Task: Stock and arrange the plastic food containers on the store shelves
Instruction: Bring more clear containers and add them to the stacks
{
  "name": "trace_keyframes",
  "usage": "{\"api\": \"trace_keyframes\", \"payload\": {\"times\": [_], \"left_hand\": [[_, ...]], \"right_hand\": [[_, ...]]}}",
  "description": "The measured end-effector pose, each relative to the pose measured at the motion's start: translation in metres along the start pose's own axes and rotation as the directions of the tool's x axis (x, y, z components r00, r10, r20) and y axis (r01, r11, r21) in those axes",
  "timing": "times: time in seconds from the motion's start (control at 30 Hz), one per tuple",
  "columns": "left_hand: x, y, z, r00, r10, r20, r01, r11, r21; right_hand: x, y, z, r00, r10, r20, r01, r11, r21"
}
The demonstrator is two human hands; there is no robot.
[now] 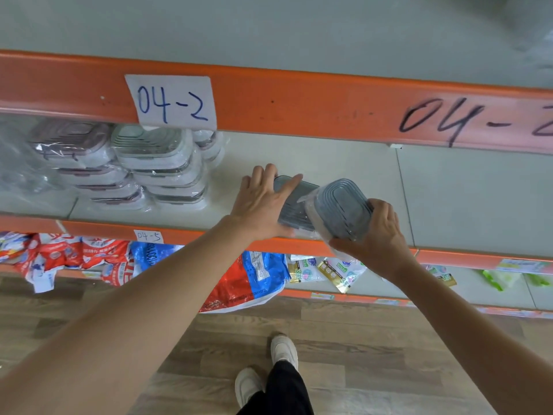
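Grey plastic containers (341,205) in glossy clear film lie on a smooth matt shelf (463,199) with orange painted edging, above a wood-grain floor (374,339).

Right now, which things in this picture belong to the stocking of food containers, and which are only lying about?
Belong to the job:
- two grey-lidded container packs: one under the left hand, at; one held by the right hand, at
- stacked containers already on the shelf

Lying about:
- red and blue bags on the shelf below
- small packets
- paper label 04-2
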State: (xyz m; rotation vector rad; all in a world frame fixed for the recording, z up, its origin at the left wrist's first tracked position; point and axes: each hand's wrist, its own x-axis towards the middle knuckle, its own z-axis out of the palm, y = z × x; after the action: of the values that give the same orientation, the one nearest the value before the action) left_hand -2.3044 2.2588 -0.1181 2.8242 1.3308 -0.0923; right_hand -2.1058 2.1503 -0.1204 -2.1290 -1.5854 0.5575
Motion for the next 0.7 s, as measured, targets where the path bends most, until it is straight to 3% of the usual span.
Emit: {"api": "trace_keyframes", "payload": {"times": [0.2,0.4,0.7], "left_hand": [[0.002,0.016,-0.003,0.991,0.082,-0.104,-0.079,0.996,0.038],[-0.043,-0.007,-0.007,0.974,-0.134,-0.184,0.109,0.984,-0.143],[-0.151,-0.091,-0.034,0.955,-0.29,-0.061,0.271,0.938,-0.217]], "right_hand": [[-0.003,-0.002,-0.001,0.999,-0.013,0.045,0.013,1.0,0.004],[-0.004,-0.029,0.008,0.994,-0.008,0.105,0.001,0.998,0.068],[-0.024,-0.124,0.043,0.94,-0.123,0.319,0.084,0.987,0.134]]}}
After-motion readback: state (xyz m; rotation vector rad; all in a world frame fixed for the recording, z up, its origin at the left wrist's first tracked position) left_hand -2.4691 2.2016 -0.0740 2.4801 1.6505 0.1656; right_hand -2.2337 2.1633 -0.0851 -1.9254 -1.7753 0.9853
